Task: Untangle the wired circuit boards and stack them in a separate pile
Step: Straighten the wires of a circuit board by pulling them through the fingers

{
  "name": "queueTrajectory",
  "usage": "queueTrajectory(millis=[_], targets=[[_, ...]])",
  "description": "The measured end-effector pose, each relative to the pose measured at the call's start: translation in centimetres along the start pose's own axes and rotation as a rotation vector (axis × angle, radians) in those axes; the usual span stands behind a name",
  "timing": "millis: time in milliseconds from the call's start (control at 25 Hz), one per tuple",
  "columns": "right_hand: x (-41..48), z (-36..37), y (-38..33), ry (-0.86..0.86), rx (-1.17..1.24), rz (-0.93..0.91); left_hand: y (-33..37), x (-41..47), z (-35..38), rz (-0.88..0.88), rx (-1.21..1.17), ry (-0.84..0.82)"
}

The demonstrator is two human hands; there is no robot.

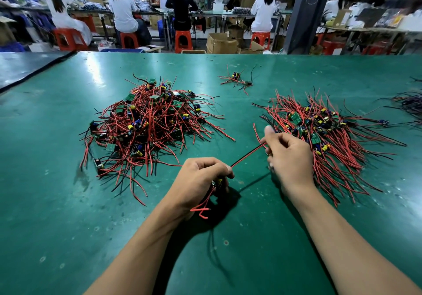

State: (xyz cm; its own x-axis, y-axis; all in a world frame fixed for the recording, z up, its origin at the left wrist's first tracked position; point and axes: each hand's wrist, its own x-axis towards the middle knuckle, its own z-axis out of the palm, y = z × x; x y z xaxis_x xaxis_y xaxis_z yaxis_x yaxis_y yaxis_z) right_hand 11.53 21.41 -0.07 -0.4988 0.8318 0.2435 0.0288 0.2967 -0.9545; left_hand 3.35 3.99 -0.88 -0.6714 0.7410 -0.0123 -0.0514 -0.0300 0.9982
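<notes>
On the green table point(68, 226), a tangled heap point(148, 125) was noted at left and a combed-out pile point(326, 139) at right, well apart. In front of them, the left hand point(201, 180) was found clenched round one circuit board point(218, 182) and the right hand point(290, 155) pinching its wire pair point(247, 155), drawn taut. Straightening was judged in hand; placement onto the right pile was judged due next.

Circuit board point(218, 182) mostly hidden inside left hand point(201, 180); right hand point(291, 155) fingertips point(269, 130) blurred.
</notes>
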Motion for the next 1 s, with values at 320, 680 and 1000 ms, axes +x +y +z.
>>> queueTrajectory(millis=[320,680,1000], targets=[[0.6,-0.8,-1.9,-0.386,0.743,0.73,0.1,-0.1,-0.2,0.026,0.06,-0.029],[0.3,-0.6,-0.8,-0.222,0.481,0.338,0.2,-0.3,-0.1,-0.021,-0.025,-0.001],[0.2,-0.7,0.1,-0.044,0.104,0.012,0.5,-0.6,0.0,-0.069,0.015,-0.066]])
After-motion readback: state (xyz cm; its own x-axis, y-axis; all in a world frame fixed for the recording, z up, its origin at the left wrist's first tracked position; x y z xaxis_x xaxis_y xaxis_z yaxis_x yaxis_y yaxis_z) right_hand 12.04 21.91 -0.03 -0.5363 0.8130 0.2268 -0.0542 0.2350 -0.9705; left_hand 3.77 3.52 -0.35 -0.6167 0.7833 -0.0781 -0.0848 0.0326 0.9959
